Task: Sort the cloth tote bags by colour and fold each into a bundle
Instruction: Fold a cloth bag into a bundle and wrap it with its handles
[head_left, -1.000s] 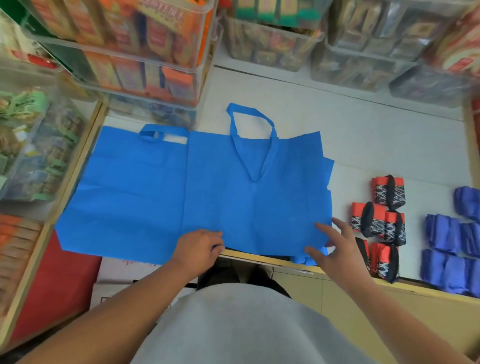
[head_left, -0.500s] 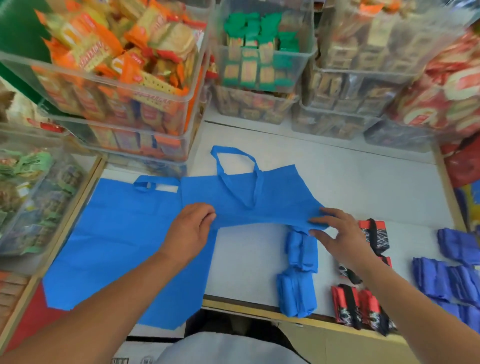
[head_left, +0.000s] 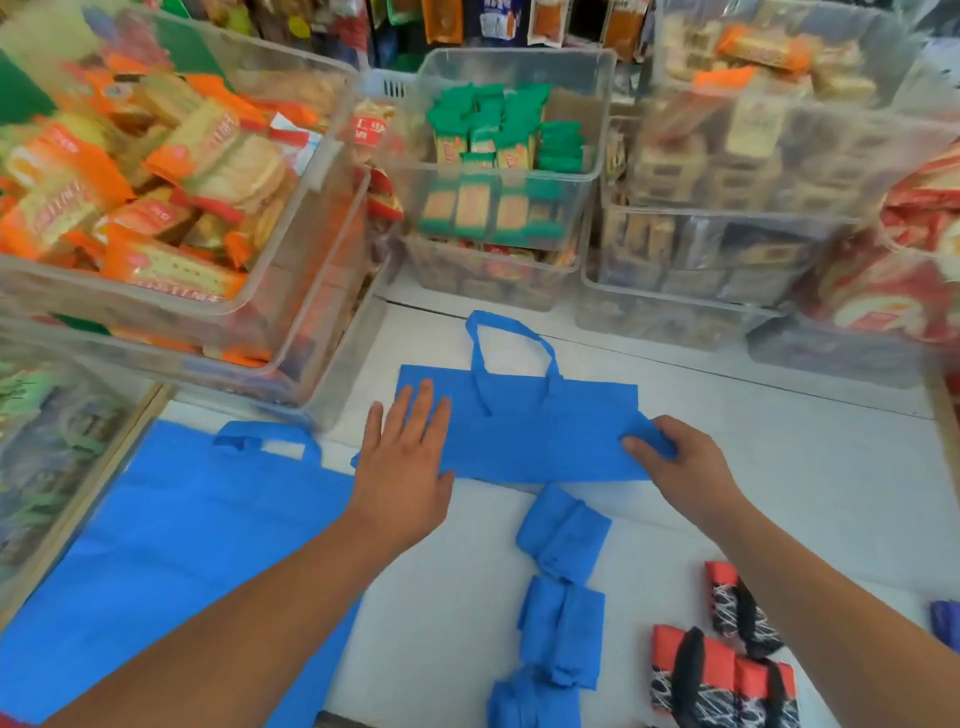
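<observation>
A blue tote bag lies on the white counter, folded up into a narrow strip with its handles pointing away from me. My left hand presses flat on the strip's left end, fingers straight. My right hand pinches the strip's right end, fingers curled round the cloth. A second blue tote lies unfolded at the left, hanging over the counter's edge. Three folded blue bundles sit in a column near me.
Red-and-black patterned bundles lie at the lower right, with a purple bundle at the right edge. Clear bins of snack packets line the back and left of the counter. A wooden ledge borders the left.
The bag's lower half has been folded up and away from me into a narrow strip. Both hands moved forward with it; the left flattened on the cloth, the right closed on the end.
</observation>
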